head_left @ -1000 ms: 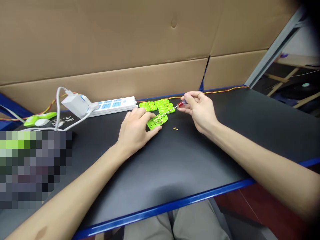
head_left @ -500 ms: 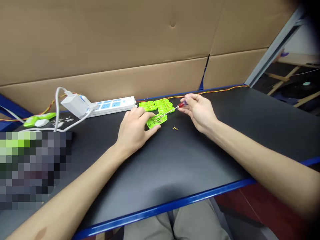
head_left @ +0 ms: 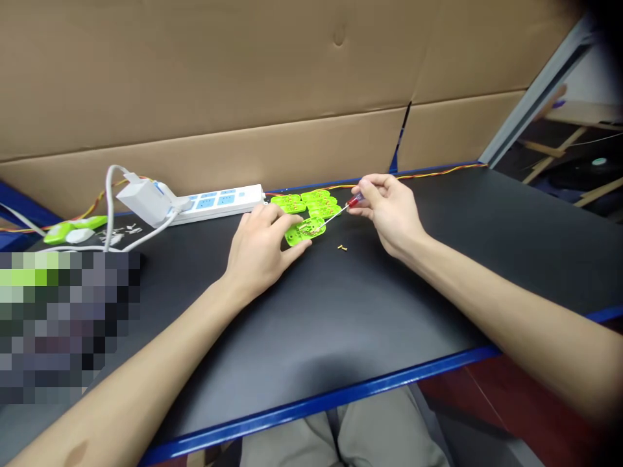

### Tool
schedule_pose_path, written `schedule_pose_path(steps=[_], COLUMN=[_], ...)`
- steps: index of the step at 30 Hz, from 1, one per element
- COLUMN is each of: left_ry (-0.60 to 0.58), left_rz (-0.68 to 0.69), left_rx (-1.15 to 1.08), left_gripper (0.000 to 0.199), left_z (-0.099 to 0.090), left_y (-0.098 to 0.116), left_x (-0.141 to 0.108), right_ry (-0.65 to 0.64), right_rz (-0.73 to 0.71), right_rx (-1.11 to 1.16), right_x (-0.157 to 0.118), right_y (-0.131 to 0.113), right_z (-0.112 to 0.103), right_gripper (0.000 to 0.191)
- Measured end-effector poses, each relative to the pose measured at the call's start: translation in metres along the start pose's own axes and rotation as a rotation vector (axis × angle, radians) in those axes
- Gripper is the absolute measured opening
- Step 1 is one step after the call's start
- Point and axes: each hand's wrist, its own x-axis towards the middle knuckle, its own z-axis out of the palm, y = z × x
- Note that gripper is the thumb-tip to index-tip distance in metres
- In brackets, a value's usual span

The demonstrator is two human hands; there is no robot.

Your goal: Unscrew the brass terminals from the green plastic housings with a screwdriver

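Between the thumb and fingers of my left hand is a lime-green plastic shell, lying on the black table with its inner side up. My right hand grips a screwdriver with a red and clear handle. Its thin shaft slants down to the left, and the tip is at the shell's right part; exact contact is too small to tell. Just behind lie more green shells, with small brass-coloured parts in them. Two small brass-coloured pieces rest on the table to the right of the held shell.
A white power strip with a white adapter and cables stands at the back left. Green-and-white pieces and small pale bits lie further left. A pixelated area covers the near left. Cardboard rises behind the table.
The screwdriver tip and the right hand have shifted slightly, and the screwdriver's tilt differs a little. My left hand stays on the same shell. The whole view has moved slightly.
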Motion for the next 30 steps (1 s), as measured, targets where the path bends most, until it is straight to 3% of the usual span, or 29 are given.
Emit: schedule_pose_path(steps=[9,17,21,26,30], left_ry=[0.023,-0.027,0.005,0.021,0.039], left_rz=[0.023,0.001,0.059,0.147,0.197], left_rx=[-0.001,0.019,0.084,0.183,0.242], left_gripper=[0.032,0.031,0.030,0.029,0.034], left_z=[0.001,0.000,0.000,0.000,-0.003], left_y=[-0.001,-0.002,-0.001,0.000,0.002], left_x=[-0.001,-0.001,0.000,0.000,0.001], right_ry=[-0.027,0.016,0.020,-0.027,-0.048], right_rz=[0.114,0.056,-0.059,-0.375,-0.481], right_rx=[0.039,-0.007,-0.049,-0.112,-0.124], right_x=[-0.003,0.002,0.002,-0.007,-0.021], right_y=[0.002,-0.003,-0.008,-0.019,-0.029], right_z=[0.000,-0.003,-0.003,0.003,0.010], right_gripper=[0.008,0.009,0.011,0.014,0.009])
